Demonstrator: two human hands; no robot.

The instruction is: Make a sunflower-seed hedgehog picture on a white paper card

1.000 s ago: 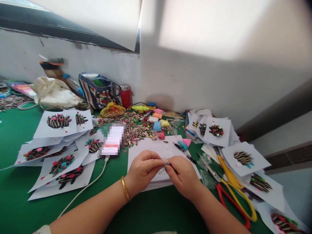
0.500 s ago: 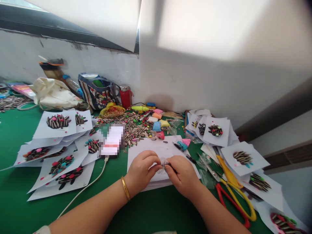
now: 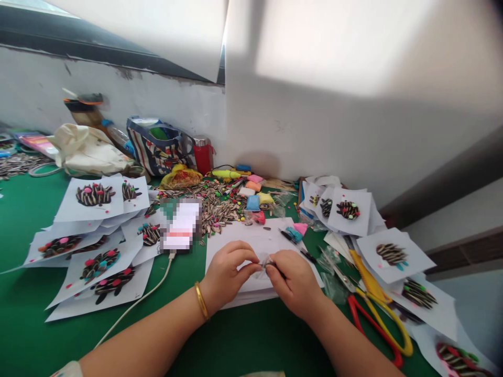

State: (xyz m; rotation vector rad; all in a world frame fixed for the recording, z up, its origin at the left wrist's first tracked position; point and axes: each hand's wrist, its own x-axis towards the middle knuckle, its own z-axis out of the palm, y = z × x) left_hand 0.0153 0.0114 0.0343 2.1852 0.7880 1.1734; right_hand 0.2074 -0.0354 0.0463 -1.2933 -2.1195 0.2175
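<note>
My left hand (image 3: pixel 227 275) and my right hand (image 3: pixel 294 281) meet over a stack of white paper (image 3: pixel 251 243) on the green table (image 3: pixel 35 335). Both pinch a small clear plastic packet (image 3: pixel 264 261) between thumb and fingers, with something dark at the right fingertips. A gold bangle (image 3: pixel 201 301) sits on my left wrist. A heap of striped sunflower seeds (image 3: pixel 220 207) lies just beyond the paper.
Paper sheets with seed pictures (image 3: pixel 102 264) spread at the left and right (image 3: pixel 393 255). A phone (image 3: pixel 181 226) with a white cable lies left of the stack. Red and yellow scissors (image 3: pixel 377 309) lie at the right. Coloured clay lumps (image 3: pixel 255 199), a red flask (image 3: pixel 203 155) and bags (image 3: pixel 157 146) line the wall.
My fingers have shifted slightly on the small packet; both hands stay in the same spot over the paper.
</note>
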